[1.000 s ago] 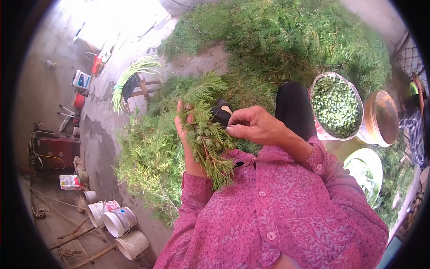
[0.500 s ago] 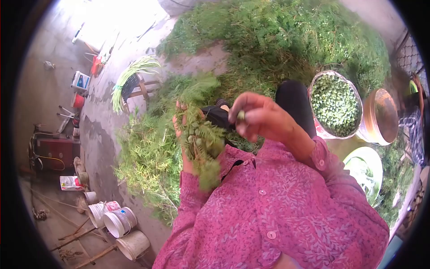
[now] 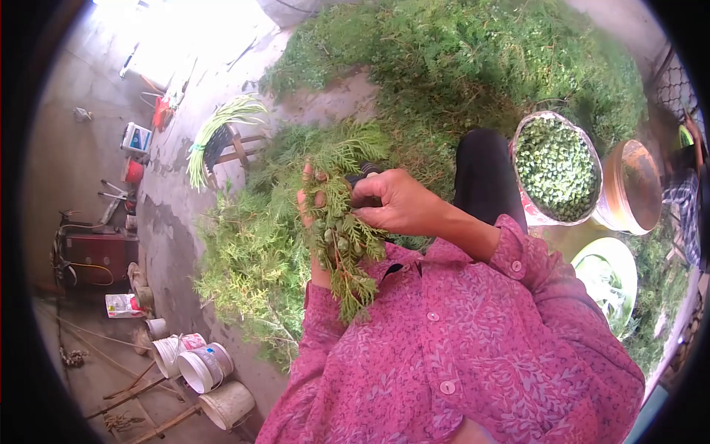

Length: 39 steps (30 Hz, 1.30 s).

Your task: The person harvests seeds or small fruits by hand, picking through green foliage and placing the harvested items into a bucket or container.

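A leafy conifer sprig (image 3: 342, 240) with several round green cones hangs down in front of the pink sleeve. My left hand (image 3: 309, 200) is wrapped around it, largely hidden by the foliage. My right hand (image 3: 403, 201) is at the sprig's right side, thumb and forefinger pinched together against the leaves; what lies between the fingertips is hidden. Beyond my knee stands a round tub (image 3: 520, 194) filled with small green cones.
Cut conifer branches (image 3: 473, 66) are heaped ahead, with more branches (image 3: 248, 259) on the left. A stool (image 3: 235, 148) carries long green stalks (image 3: 214, 129). An open bucket (image 3: 617, 203) and a pale green basin (image 3: 629, 270) stand right. White buckets (image 3: 222, 405) lie lower left.
My right hand has moved left to the sprig; earlier it was apart from it with a small green piece between its fingers. The sprig has shifted slightly right and is steadier.
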Each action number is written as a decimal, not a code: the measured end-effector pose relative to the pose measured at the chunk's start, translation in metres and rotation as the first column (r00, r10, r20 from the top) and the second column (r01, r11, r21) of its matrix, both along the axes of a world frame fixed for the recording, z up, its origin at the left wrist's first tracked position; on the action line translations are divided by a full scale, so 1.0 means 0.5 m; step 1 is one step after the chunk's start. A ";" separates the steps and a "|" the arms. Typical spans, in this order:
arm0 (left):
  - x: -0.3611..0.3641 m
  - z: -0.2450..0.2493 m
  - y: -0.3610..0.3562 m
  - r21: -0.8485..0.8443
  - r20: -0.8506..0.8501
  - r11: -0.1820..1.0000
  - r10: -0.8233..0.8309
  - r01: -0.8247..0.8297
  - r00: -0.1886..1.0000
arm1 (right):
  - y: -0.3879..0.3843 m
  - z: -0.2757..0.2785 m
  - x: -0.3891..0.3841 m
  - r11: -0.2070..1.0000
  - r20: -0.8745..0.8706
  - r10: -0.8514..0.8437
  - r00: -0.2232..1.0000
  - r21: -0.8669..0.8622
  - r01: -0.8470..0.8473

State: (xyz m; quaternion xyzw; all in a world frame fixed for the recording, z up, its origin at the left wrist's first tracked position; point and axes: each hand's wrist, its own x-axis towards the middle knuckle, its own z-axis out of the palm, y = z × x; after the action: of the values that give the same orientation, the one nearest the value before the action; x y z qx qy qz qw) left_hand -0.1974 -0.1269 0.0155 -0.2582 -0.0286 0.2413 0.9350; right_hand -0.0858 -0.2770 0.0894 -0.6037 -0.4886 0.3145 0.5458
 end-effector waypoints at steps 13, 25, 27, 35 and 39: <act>-0.031 -0.045 0.114 0.278 0.100 0.960 -0.013 -0.016 0.995 | -0.049 -0.059 0.009 0.966 -0.908 0.121 0.400 0.015 -0.259; 0.004 0.131 0.002 0.752 -0.602 0.610 0.484 0.249 0.635 | -0.025 -0.039 -0.027 0.964 -0.869 0.190 0.456 0.077 -0.256; 0.011 0.153 -0.011 0.688 -0.626 0.683 0.391 0.243 0.675 | -0.028 -0.034 -0.030 0.972 -0.908 0.159 0.388 0.075 -0.223; -0.003 0.030 0.134 0.738 -0.653 0.574 0.478 0.354 0.587 | -0.025 -0.046 -0.052 0.998 -0.760 0.040 0.649 0.061 0.010; 0.027 0.035 0.099 0.775 -0.632 0.492 0.583 0.397 0.510 | -0.041 -0.041 -0.053 0.983 -0.343 -0.083 0.936 0.129 0.134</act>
State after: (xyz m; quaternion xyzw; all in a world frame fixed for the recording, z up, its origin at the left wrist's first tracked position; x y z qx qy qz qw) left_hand -0.1838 -0.0776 0.0330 0.4037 0.3008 0.3453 0.7920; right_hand -0.1122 -0.2974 0.0687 -0.5245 -0.3764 0.3446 0.6815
